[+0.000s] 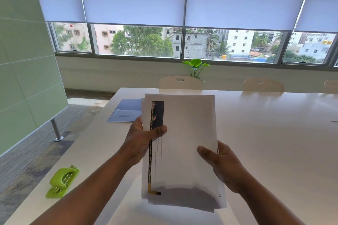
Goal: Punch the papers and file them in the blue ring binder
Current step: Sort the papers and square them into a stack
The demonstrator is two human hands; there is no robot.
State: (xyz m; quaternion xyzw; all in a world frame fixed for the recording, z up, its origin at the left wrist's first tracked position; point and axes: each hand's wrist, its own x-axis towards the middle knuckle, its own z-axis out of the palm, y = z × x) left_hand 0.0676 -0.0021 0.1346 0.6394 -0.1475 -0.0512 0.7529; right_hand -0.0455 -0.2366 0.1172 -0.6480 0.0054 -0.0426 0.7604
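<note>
White printed paper sheets [184, 144], a loose stack with edges not quite squared, stand upright between my two hands above the pale tabletop [265, 133]. My left hand [141, 139] grips the stack's left edge, thumb curled over the front across a dark printed strip with yellow lettering that runs down that side, the fingers hidden behind the sheets. My right hand [222, 165] holds the right edge lower down, thumb pressed on the front face, fingers wrapped behind. The stack's lower edge hangs just above the table and throws a dark shadow beneath it; I cannot tell whether it touches the surface.

Behind the papers and to their left, a flat blue folder-like binder [125, 112] lies open on the table, partly hidden by the sheets. Near the table's left edge, well apart from the papers and close to my left forearm, sits a lime-green plastic hole punch [62, 181].

Across the table stand cream plastic chairs [181, 82] with perforated backs, and a small green leafy plant [195, 66] rises behind the nearest one. Along the far wall runs a wide window [139, 41] with pale roller blinds [133, 0] drawn most of the way down. A light green panel wall [23, 60] stands at the left.
</note>
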